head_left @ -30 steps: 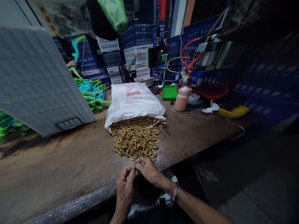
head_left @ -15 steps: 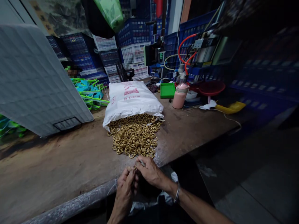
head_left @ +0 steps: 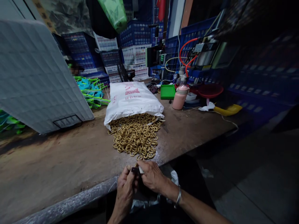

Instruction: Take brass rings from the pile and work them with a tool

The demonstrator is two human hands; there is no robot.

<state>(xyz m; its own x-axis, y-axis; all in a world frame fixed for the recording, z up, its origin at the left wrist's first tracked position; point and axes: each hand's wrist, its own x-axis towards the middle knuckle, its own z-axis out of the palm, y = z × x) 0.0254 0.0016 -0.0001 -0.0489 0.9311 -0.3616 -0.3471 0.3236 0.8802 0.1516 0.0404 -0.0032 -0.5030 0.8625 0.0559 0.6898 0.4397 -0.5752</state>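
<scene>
Pinched between the thumb and forefinger of my left hand [head_left: 125, 190] is a small dark piece [head_left: 135, 170], and my right hand [head_left: 152, 178] meets it fingertip to fingertip, its fingers pressed shut on a pale bit [head_left: 141, 170] that touches the dark piece. Both hands are curled tight, held just over the near edge of the table [head_left: 58, 161], which is wrapped there in clear plastic. Something gold shows just above the pinch, but I cannot tell whether it is held or lies on the table behind. A metal bangle [head_left: 178, 197] sits on my right wrist. Just beyond my knuckles lies a heap of brass rings [head_left: 135, 137], spilling from the open mouth of a white sack [head_left: 132, 99] with red print, which lies flat on the table. To the right of the sack stand a pink bottle [head_left: 179, 98] and a green tray [head_left: 167, 92], with a red basin [head_left: 210, 90] and a yellow scoop [head_left: 227, 109] farther right. On the left a grey ribbed panel [head_left: 35, 77] leans over the table, and green and blue frames [head_left: 92, 90] are piled behind it. Stacked blue and white crates [head_left: 135, 53] fill the back.
</scene>
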